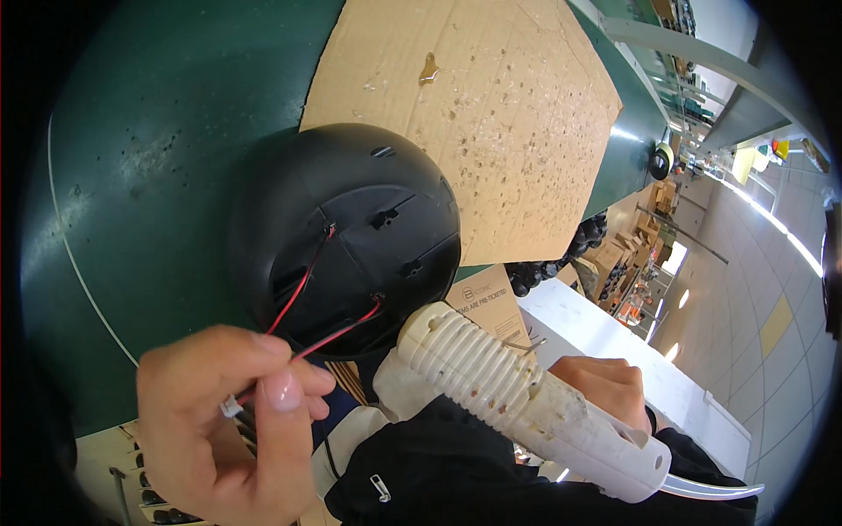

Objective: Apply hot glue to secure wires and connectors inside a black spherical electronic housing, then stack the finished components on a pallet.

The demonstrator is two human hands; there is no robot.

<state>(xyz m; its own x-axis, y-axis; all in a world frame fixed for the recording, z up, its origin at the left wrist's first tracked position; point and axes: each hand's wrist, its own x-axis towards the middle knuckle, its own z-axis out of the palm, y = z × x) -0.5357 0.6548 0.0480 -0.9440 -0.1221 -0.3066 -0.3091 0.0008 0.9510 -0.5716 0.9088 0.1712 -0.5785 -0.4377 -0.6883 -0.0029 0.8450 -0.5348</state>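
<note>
My left hand (237,430) pinches a pair of thin red and black wires (307,279) between thumb and fingers. A small white plug (231,406) sits at the wire end beside the fingers. The wires come out of two spots on a round, hollow black plastic housing (351,162), which lies on the bench with its inner side toward me. My right hand (605,386) is wrapped round a stained white hot glue gun (474,368) with a ribbed barrel, partly hiding the fingers. Its ribbed end is close to the housing's rim. A clear glue stick (715,488) protrudes from its back.
A cardboard sheet (517,114) dotted with glue blobs lies on the green bench (167,149). Beyond it are a printed carton (491,302), a heap of black parts (588,235) and a white surface (596,333). Metal framing (693,44) rises at the right.
</note>
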